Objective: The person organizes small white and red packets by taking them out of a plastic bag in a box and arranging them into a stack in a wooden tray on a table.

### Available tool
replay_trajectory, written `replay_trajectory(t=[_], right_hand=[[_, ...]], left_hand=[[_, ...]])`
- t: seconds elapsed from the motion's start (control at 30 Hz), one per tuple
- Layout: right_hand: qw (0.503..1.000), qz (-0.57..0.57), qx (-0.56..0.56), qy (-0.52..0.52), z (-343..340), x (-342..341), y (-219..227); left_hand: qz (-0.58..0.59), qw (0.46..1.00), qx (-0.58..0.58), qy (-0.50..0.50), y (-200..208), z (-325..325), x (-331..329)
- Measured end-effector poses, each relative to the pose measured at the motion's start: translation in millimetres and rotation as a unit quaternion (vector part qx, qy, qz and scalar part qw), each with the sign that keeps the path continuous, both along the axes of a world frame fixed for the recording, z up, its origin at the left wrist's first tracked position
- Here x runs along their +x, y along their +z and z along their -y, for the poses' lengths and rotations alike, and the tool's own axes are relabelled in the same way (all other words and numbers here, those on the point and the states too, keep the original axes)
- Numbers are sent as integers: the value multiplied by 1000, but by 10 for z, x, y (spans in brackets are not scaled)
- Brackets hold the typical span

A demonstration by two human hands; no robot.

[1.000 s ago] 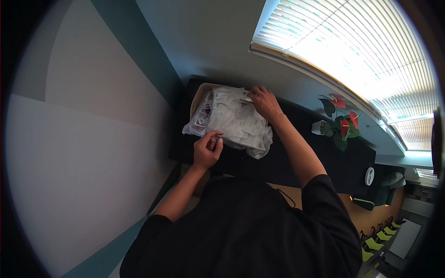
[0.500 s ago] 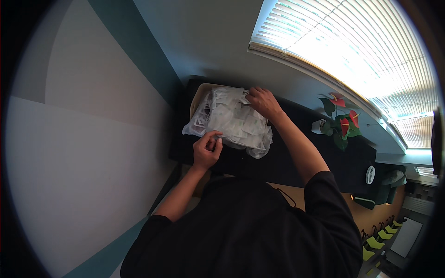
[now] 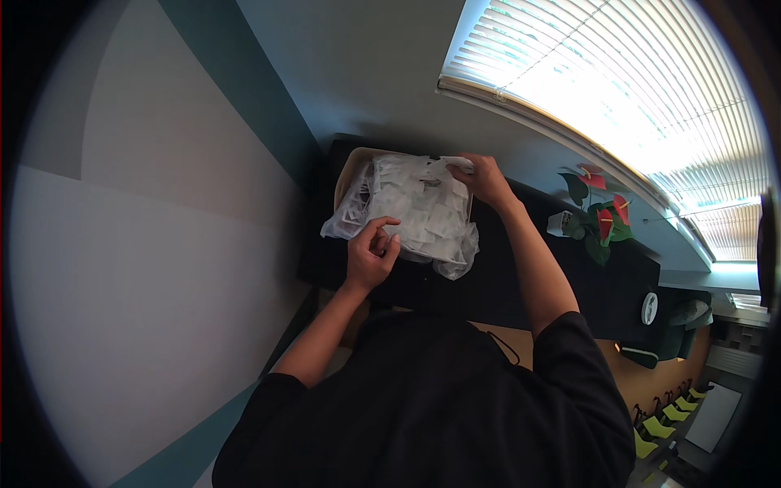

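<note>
A beige basket (image 3: pixel 348 175) on the dark table is heaped with small white translucent packets (image 3: pixel 407 207). Clear plastic bags spill over its rim at the left and at the near right corner. At its far right corner, my right hand (image 3: pixel 486 179) pinches a small white packet (image 3: pixel 456 165) lifted slightly off the heap. My left hand (image 3: pixel 373 254) hovers at the near edge of the pile, index finger and thumb apart, the other fingers curled, with nothing visible in it.
The black tabletop (image 3: pixel 521 281) runs off to the right. A potted plant (image 3: pixel 600 221) with red flowers stands by the wall under a blinded window (image 3: pixel 602 89). A round white object (image 3: pixel 649 307) lies near the table's right end. Yellow-green chairs (image 3: pixel 661 428) stand farther off.
My right hand has drawn slightly right, raising the packet from the heap. My left hand has shifted a little up and right over the basket's near edge, its fingers opening somewhat.
</note>
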State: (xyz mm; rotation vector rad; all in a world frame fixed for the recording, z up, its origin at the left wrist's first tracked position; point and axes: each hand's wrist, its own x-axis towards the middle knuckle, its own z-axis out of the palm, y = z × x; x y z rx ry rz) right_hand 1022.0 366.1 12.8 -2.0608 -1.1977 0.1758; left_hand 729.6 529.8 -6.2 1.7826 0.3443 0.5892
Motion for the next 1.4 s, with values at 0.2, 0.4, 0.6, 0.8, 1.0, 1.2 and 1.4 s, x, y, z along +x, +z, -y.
replay_trajectory(t=[0.2, 0.4, 0.6, 0.8, 1.0, 1.2, 1.4], right_hand=[[963, -213, -51, -156, 113, -198, 66], [900, -389, 56, -190, 167, -586, 9], [865, -478, 62, -142, 190, -955, 89], [881, -446, -15, -157, 319, -956, 17], [882, -431, 103, -159, 328, -986, 156], [898, -418, 52, -128, 246, -1044, 28], [873, -459, 38, -160, 62, -1242, -1]], left_hand=[[0, 999, 6, -32, 116, 37, 400], [-54, 998, -38, -19, 170, 144, 735], [-62, 980, -179, -60, 46, 72, 812], [-58, 954, -282, -79, 65, 55, 734], [-60, 954, -292, -30, 34, -27, 652], [-59, 957, -278, -58, 33, 81, 697], [-74, 949, -301, -63, 72, 200, 686]])
